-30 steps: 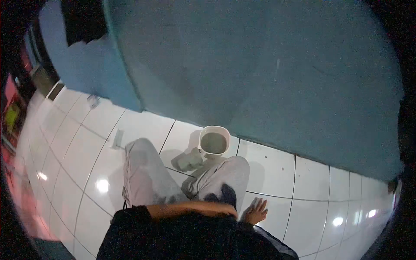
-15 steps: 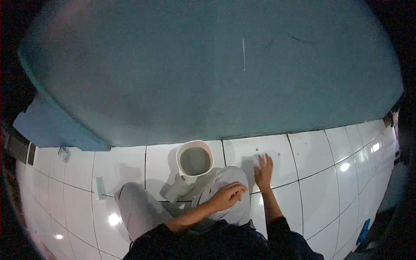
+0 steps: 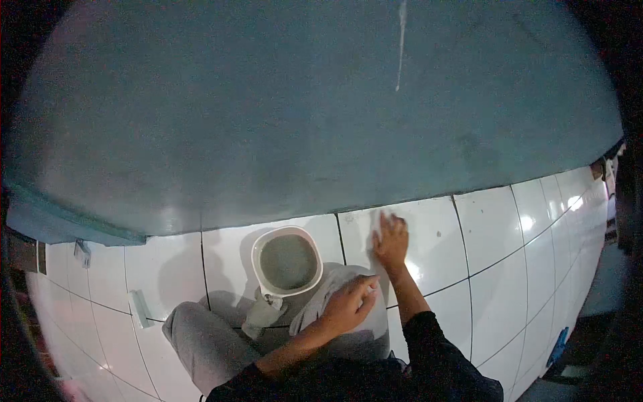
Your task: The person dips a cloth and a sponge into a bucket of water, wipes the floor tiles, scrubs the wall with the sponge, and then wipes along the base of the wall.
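Note:
My right hand (image 3: pixel 392 242) reaches down to a white floor tile near the wall, its fingers stretched out and apart. A small dark spot (image 3: pixel 439 234) marks the tile to its right. My left hand (image 3: pixel 347 307) is held over my right knee with curled fingers; whatever may be in them is hidden. Left of that knee stands a white tub (image 3: pixel 256 262), its inside filled with a grey material (image 3: pixel 289 262). A pale grey piece (image 3: pixel 262 316) extends below the tub's rim; I cannot tell whether it is a handle or a separate thing.
A blue-green wall (image 3: pixel 301 134) rises ahead, with a white streak (image 3: pixel 400 50) on it. A pale flat strip (image 3: pixel 139 309) lies on the tiles at left, a small packet (image 3: pixel 82 254) beyond it. Something blue (image 3: pixel 558 346) lies at far right.
My right hand has moved forward and slightly left, onto the tile where one dark spot showed before. My left hand stays over the knee. The view has shifted closer to the tub.

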